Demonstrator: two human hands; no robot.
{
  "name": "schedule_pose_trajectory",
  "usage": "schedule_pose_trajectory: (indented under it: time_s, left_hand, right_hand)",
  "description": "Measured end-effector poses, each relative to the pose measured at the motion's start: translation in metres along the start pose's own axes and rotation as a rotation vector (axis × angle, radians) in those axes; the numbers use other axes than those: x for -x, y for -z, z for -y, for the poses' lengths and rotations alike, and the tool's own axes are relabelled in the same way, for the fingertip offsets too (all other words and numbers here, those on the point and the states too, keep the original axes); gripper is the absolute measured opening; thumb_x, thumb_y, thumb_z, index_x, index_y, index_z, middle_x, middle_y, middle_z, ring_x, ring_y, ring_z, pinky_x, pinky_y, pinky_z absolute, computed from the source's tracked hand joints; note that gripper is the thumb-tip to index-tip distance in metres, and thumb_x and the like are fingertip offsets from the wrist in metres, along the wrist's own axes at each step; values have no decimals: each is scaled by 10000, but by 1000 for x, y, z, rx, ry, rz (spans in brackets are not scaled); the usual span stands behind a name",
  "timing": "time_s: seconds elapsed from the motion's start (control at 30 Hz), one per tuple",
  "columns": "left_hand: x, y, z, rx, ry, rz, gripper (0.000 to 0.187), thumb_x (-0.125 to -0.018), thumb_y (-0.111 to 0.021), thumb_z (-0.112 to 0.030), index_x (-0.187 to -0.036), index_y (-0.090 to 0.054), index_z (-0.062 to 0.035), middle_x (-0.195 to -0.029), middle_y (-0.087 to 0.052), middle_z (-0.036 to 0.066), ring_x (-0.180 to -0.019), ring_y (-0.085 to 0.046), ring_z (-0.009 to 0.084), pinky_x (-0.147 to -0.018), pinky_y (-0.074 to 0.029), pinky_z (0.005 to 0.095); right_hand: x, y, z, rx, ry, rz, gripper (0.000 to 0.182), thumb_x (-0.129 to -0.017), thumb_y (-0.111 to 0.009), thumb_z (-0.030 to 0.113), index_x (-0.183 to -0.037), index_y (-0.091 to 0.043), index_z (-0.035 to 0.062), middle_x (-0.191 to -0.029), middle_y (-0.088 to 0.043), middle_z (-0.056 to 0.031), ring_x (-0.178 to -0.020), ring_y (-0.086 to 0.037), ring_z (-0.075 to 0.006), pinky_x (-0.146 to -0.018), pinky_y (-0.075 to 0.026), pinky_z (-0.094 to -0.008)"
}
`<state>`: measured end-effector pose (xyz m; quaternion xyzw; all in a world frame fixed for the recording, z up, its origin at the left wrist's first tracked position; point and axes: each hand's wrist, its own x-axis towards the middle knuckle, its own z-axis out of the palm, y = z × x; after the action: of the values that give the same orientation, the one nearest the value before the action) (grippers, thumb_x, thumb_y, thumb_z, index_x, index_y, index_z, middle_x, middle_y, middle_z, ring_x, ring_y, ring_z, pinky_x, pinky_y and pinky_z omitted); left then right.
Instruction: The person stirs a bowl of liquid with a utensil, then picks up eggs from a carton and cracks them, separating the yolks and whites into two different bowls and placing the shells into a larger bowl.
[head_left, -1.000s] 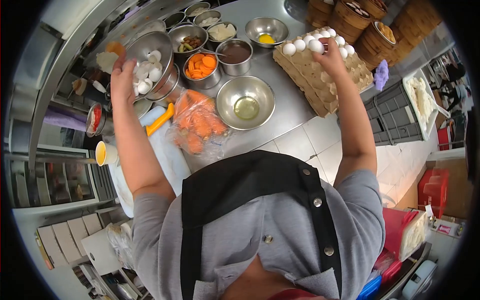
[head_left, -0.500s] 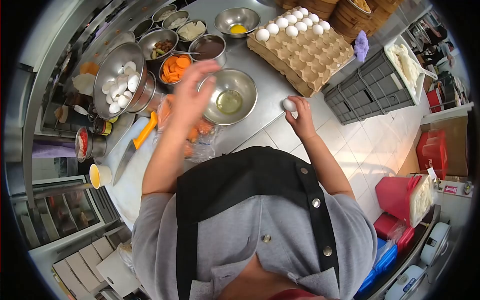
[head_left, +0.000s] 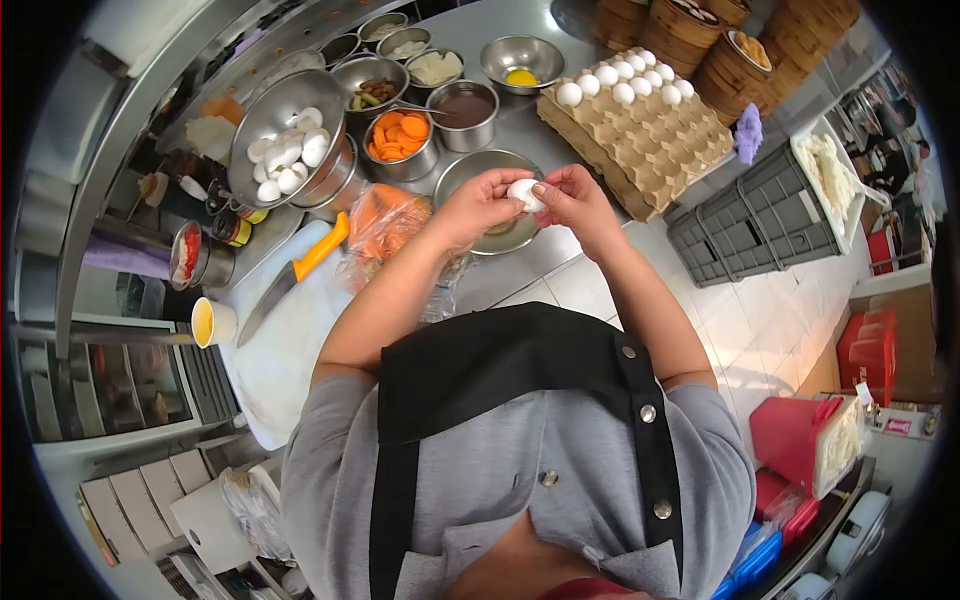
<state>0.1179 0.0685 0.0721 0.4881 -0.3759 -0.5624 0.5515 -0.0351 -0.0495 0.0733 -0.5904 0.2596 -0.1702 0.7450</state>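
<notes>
A white egg point(head_left: 526, 195) is pinched between the fingertips of my left hand point(head_left: 472, 208) and my right hand point(head_left: 583, 208). Both hands are over a steel bowl point(head_left: 468, 175), covering much of it; a little clear egg white shows at the bottom below them. Behind stands a second steel bowl point(head_left: 497, 62) with a yellow yolk point(head_left: 521, 77) in it. To the right, stacked cardboard egg trays point(head_left: 640, 140) carry several white eggs in the far rows, while the nearer cups are bare.
On the left, white eggshells point(head_left: 290, 155) fill a tilted steel bowl point(head_left: 243, 135). Sliced carrots point(head_left: 398, 134) and a pot of brown sauce point(head_left: 466, 108) stand nearby. A yellow-handled knife point(head_left: 290, 275) lies on the white cutting board point(head_left: 270, 370). Grey crates point(head_left: 755, 215) stand right.
My right hand has brought the egg leftward over the near bowl. My left hand has come in from the left and now grips the egg too. The view has shifted slightly.
</notes>
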Motion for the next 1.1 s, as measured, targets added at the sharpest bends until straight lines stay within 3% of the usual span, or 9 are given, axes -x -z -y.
schedule_pose_trajectory:
  time_s: [0.07, 0.13, 0.27, 0.33, 0.53, 0.7, 0.83, 0.9, 1.1]
  left_hand:
    - [10, 3, 5, 145, -9, -153, 425, -842, -537, 16, -1247, -410, -4, -1149, -542, 99, -1030, -564, 151, -875, -488, 283]
    - [14, 3, 9, 204, -24, -201, 376, -845, -534, 8, -1204, -420, -2, -1138, -545, 101, -1023, -569, 168, -869, -499, 292]
    - [17, 7, 23, 200, -48, -332, 419, -847, -542, -3, -1237, -389, 11, -1137, -547, 102, -997, -566, 155, -853, -489, 283]
    - [21, 7, 22, 138, -85, -346, 460, -843, -545, -2, -1267, -367, 16, -1128, -552, 102, -990, -564, 151, -848, -484, 278]
    - [18, 5, 22, 55, -153, -324, 508, -796, -505, 35, -1293, -397, 42, -1101, -571, 102, -1004, -562, 149, -847, -476, 265]
    - [12, 0, 22, 131, -22, -460, 370, -770, -503, 45, -1136, -557, 37, -1019, -615, 80, -913, -592, 127, -798, -473, 236]
    - [10, -1, 17, 160, 24, -434, 346, -776, -506, 42, -1117, -567, 37, -1000, -622, 81, -892, -605, 129, -769, -499, 237]
    - [10, 1, 13, 140, 100, -361, 329, -835, -492, 12, -1160, -526, 45, -1057, -598, 102, -941, -609, 165, -834, -510, 284]
    - [11, 4, 2, 130, 220, -350, 298, -869, -500, -26, -1160, -523, 38, -1073, -591, 109, -948, -610, 181, -846, -517, 304]
  right_hand:
    - [-11, -4, -11, 28, 24, 37, 415, -798, -690, 194, -1115, -533, -22, -990, -581, -90, -800, -587, -158, -663, -496, -293]
    - [-12, -16, -15, 422, 325, -38, 377, -767, -679, 125, -1098, -554, -5, -1031, -561, -117, -794, -588, -168, -650, -490, -271]
    - [-17, -34, -30, 325, 398, 39, 362, -734, -631, 49, -1088, -571, 0, -1037, -544, -136, -862, -608, -211, -708, -518, -312]
    - [-18, -41, -30, 249, 344, 61, 355, -732, -622, 47, -1082, -573, 3, -1027, -550, -143, -890, -609, -228, -739, -523, -327]
    - [-23, -47, -37, 417, 432, -20, 341, -722, -612, 51, -1062, -599, 18, -1002, -568, -158, -874, -610, -237, -733, -507, -311]
    - [-25, -47, -40, 344, 336, -21, 331, -713, -610, 42, -1042, -617, 0, -966, -612, -142, -838, -616, -214, -738, -495, -292]
    - [-24, -42, -39, 264, 268, 13, 335, -723, -600, 32, -1054, -606, -19, -953, -628, -124, -846, -611, -178, -739, -490, -277]
    - [-26, -39, -45, 101, 224, 62, 341, -740, -584, 21, -1076, -588, -40, -960, -632, -107, -860, -598, -145, -737, -485, -262]
    - [-25, -31, -45, 42, 173, 119, 369, -756, -561, 5, -1113, -545, -85, -999, -623, -112, -867, -596, -142, -753, -479, -256]
